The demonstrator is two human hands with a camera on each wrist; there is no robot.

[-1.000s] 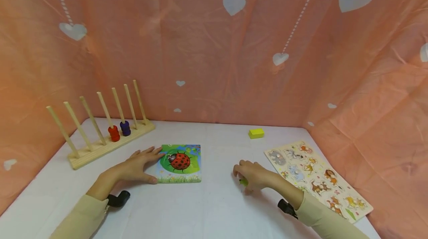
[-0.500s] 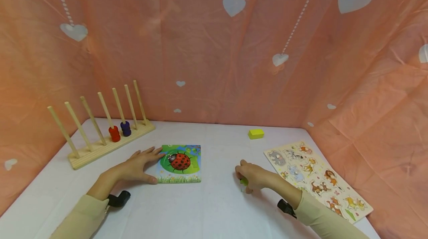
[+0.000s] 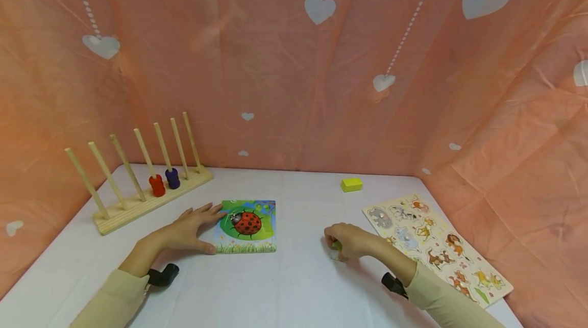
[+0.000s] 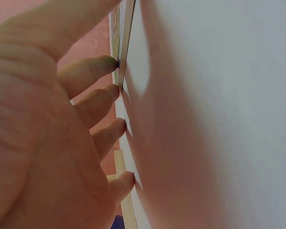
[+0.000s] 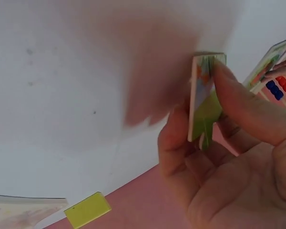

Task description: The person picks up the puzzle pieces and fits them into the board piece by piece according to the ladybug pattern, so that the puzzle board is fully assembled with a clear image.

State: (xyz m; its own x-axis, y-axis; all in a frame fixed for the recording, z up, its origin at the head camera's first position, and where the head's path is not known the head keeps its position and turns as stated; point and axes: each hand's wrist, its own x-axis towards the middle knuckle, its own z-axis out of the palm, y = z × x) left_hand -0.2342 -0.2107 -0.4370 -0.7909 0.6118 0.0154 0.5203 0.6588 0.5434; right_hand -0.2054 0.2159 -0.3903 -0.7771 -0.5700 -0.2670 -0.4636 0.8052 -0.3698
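Observation:
A square ladybug puzzle [image 3: 246,223] lies flat at the middle left of the table. My left hand [image 3: 188,228] rests at its left edge, fingers spread and fairly straight, with thumb and fingertips touching the side. In the left wrist view, the left hand's [image 4: 62,129] fingertips meet the board edge and the white cloth. My right hand [image 3: 351,240], right of the puzzle, pinches a small flat puzzle piece between thumb and fingers. The right wrist view shows that puzzle piece [image 5: 205,105], green and blue with a knob at one end, standing on edge just above the table.
A wooden peg stand [image 3: 156,200] with red and blue beads occupies the back left. Towards the back right lies a yellow block [image 3: 351,184]. An animal peg puzzle board [image 3: 441,251] lies beside my right forearm. A pink curtain [image 3: 285,62] hangs behind the table.
My right hand has shifted slightly right and turned the puzzle piece a little. The left hand stays against the ladybug puzzle.

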